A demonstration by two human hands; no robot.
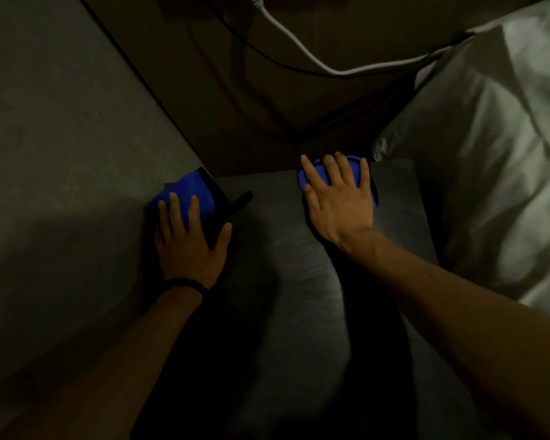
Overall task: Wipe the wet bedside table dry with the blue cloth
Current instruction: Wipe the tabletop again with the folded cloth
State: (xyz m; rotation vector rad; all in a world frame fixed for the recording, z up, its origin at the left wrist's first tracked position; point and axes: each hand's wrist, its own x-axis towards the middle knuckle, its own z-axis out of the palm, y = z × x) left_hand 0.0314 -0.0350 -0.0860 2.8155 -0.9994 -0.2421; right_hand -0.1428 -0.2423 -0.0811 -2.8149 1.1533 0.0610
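Head view, table: I see a dark bedside table [299, 281], with streaks on its top.
Left hand [188, 246]: fingers spread flat, pressing a blue cloth [185, 198] at the table's far-left corner against the wall [61, 138].
Right hand [337, 198]: fingers spread flat on a second blue cloth [318, 171] at the far edge.
Surroundings: white pillow [489, 154] at right; white cable [299, 42] behind.

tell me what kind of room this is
Most likely a bedroom, dimly lit. A white pillow and bedding lie at the right, right beside a small dark bedside table, and cables hang on the wall behind. Both hands press blue cloths on the tabletop.
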